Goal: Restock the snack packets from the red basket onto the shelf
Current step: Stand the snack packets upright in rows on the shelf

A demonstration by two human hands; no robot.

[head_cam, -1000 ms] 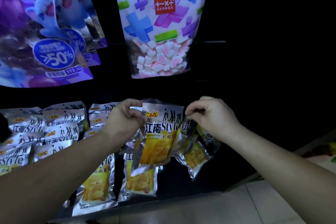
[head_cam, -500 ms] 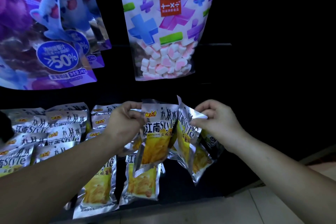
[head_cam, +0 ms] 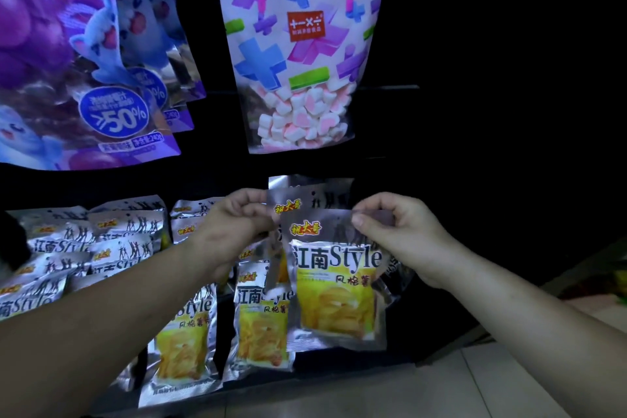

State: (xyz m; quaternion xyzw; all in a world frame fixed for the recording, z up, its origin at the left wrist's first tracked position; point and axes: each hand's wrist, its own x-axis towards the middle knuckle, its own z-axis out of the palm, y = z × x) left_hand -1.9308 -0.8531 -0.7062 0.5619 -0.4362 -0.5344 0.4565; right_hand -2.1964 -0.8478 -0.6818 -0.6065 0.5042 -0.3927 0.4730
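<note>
head view | left hand (head_cam: pixel 230 234) pinches rear packet (head_cam: pixel 307 193) at its top-left corner | right hand (head_cam: pixel 397 234) pinches front packet (head_cam: pixel 336 282) at its top-right | both packets hang between the hands, long axis vertical, facing out | shelf (head_cam: pixel 356 361) straight ahead, stocked row (head_cam: pixel 261 322) below-left | red basket out of view

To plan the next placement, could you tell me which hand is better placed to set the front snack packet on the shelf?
Right, probably: the right hand pinches the top corner of the front packet, while the left hand grips the rear packets behind it.
</note>
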